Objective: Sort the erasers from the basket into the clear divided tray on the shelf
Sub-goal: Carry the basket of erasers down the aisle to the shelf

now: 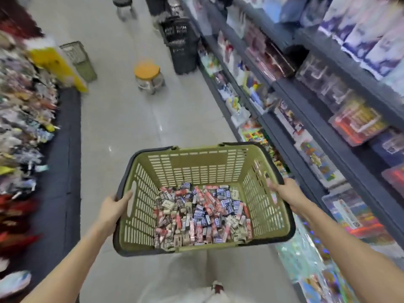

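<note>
View from a head-worn camera, looking down a shop aisle. A person holds an olive-green plastic basket (pixel 196 167) with a dark rim out in front of them at about waist height, clear of the pale tiled floor (pixel 122 119).

The left hand (pixel 113 206) grips the basket's left rim, with the thumb hooked over the edge and the fingers wrapped underneath. The right hand (pixel 286 191) grips the right rim, its fingers curled over the edge into the basket. Both forearms are bare.

The erasers (pixel 201 215) lie in a loose heap covering the basket's bottom. They are small wrapped blocks in red, blue, and cream sleeves.

Dark shelving (pixel 290 99) runs along the right side of the aisle, packed with boxed and bagged goods. Several of these are in clear plastic, but motion blur makes it impossible to tell which, if any, is the divided tray. On the left, a low display (pixel 26 119) holds a blurred jumble of colourful small items.

Further down the aisle, a small stool (pixel 147 72) with an orange seat stands on the floor. A stack of black baskets (pixel 181 44) stands against the right shelving, and a second green basket (pixel 78 60) stands by the left display.
</note>
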The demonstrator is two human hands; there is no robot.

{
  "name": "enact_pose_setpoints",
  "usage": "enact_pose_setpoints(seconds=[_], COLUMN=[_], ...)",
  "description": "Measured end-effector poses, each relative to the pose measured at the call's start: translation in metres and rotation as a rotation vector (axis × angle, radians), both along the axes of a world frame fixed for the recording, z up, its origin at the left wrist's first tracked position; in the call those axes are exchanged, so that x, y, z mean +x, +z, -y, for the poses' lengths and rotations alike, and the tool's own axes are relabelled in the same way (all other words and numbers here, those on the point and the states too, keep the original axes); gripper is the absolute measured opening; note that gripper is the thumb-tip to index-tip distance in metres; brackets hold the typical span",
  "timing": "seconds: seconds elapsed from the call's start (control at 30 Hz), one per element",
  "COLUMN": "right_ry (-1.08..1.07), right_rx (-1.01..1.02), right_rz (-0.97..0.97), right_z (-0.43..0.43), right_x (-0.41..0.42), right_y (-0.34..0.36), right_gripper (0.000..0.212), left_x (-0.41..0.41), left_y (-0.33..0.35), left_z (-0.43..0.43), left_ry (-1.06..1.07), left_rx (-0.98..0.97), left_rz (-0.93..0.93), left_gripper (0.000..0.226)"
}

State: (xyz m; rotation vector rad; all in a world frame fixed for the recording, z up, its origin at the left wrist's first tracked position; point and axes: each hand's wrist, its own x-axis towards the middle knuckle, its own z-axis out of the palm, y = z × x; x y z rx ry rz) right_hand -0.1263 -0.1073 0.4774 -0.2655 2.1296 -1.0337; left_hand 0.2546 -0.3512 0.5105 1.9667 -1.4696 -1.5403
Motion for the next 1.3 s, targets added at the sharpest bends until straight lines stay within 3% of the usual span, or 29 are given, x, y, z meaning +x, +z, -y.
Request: enact_pose_setpoints(seconds=[0.07,0.2,0.53,0.8,0.97,1.07,1.3], right_ry=[0.062,0.11,0.253,0.406,0.486,0.482,0.4], right_rx=[-0.003,0.019,-0.047,-0.083,-0.055,-0.04,-0.027], right_rz=[-0.038,-0.064,-0.131,-0.123,-0.114,-0.121,-0.094], right_z=[0.054,0.167,0.436,0.672,0.82,0.908,1.096], right_x=[-0.021,-0.063,-0.178,-0.273,-0.294,-0.29,-0.267], right_y=[0.005,0.017,0.038,0.046,0.049,0.041,0.034], right_gripper=[0.027,0.011,0.011,0.032,0.009,0.025,0.019], left_x=[-0.009,-0.034,-0.137,-0.213,-0.227,-0.224,-0.203], left_y=[0.005,0.02,0.028,0.022,0.02,0.012,0.008], left_z=[0.036,0.118,0.333,0.497,0.614,0.699,0.916], left_ry=[0.026,0.085,0.215,0.393,0.444,0.423,0.314], left_rx=[-0.03,-0.079,-0.171,-0.195,-0.207,-0.225,-0.256], left_rz=[-0.019,-0.027,-0.026,0.023,0.06,0.107,0.177], left_gripper=[0.034,0.03,0.034,0.034,0.035,0.036,0.051])
